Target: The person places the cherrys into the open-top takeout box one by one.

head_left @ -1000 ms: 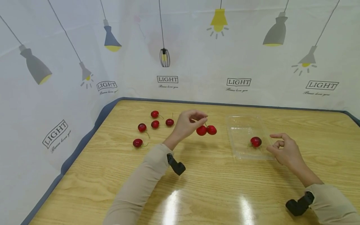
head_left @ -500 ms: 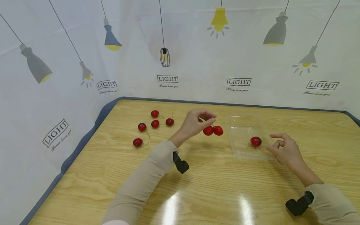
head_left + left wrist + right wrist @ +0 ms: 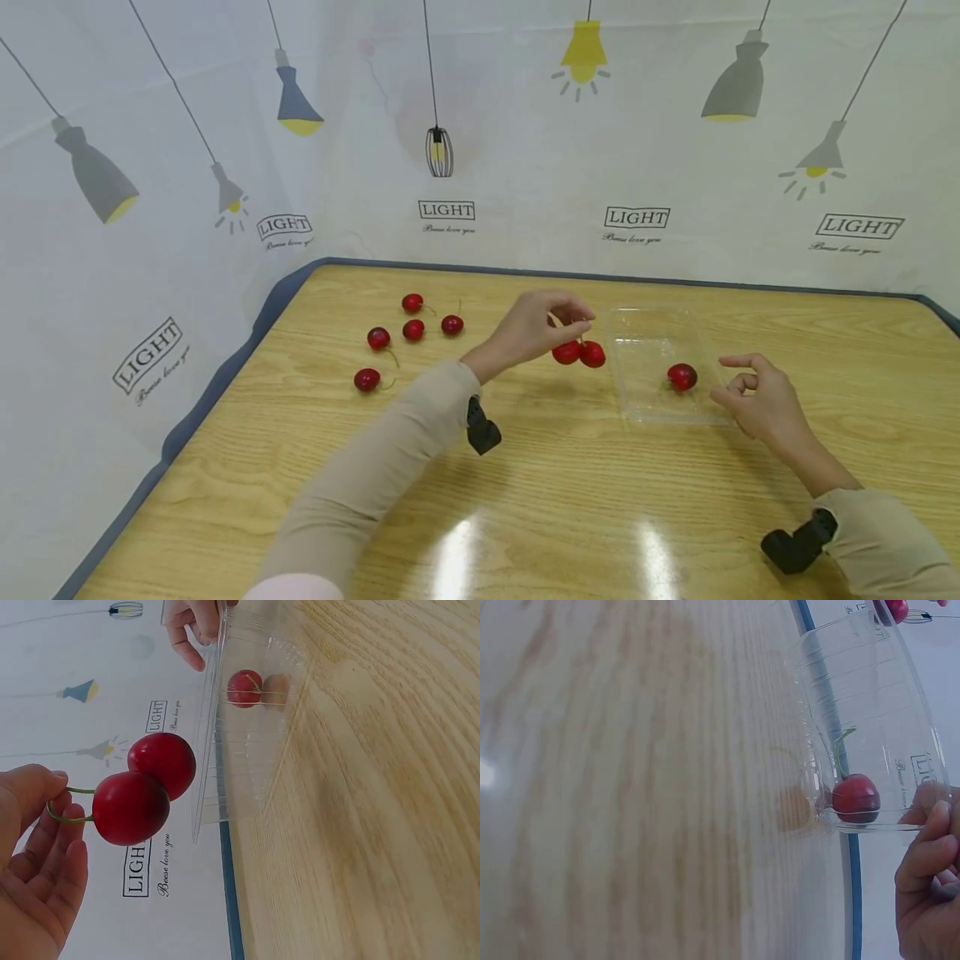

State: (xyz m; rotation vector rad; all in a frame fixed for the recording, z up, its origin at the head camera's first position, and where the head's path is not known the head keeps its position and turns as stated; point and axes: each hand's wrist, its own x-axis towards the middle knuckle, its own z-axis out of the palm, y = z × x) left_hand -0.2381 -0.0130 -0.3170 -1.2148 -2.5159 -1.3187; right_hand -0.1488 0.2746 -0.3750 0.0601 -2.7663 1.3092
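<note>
My left hand [image 3: 538, 325] pinches the green stems of two red cherries [image 3: 132, 808], which dangle above the table just left of a clear plastic box [image 3: 626, 410]. In the left wrist view the stems run between thumb and fingers, and the two fruits press against each other. On the other side, my right hand [image 3: 763, 402] grips the box's right rim between thumb and fingers, plain in the right wrist view. One cherry [image 3: 856, 799] with its stem lies inside the box, near the right hand.
Several more cherries [image 3: 413, 331] with stems lie scattered on the wooden table [image 3: 555, 500] at the left. A white backdrop [image 3: 517, 150] printed with lamps stands along the back and left edges. Each wrist carries a black camera mount [image 3: 799, 542].
My left hand has moved right, bringing the two hanging cherries close to the box's left rim. The right hand, the box and the cherry in it have stayed in place.
</note>
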